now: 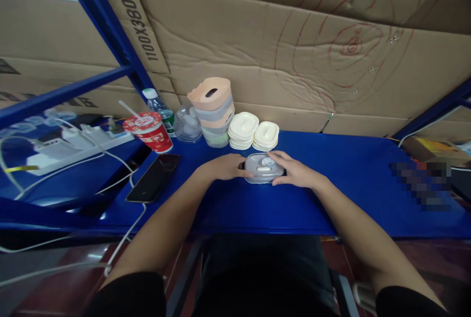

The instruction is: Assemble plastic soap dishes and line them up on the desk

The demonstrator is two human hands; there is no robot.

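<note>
A small translucent plastic container [263, 175] with a round sticker and a pale strip on its top sits on the blue table. My left hand [231, 167] grips its left side, the thumb along the near edge. On the opposite side, my right hand [295, 171] is curled around the container's right edge, fingers over the far corner. Just behind it stand two stacks of cream-coloured lids, a larger stack [243, 128] and a smaller stack [266, 135]. Left of these rises a nested pile of grey and peach containers [212, 111].
Left of the containers are a clear round tub [187, 124], a bottle [158, 106] and a red cup [152, 134] with a straw. A phone [153, 178] lies near a white cable and a power strip [79, 144]. Cardboard [228, 27] walls the back; a small box [437, 152] stands far right.
</note>
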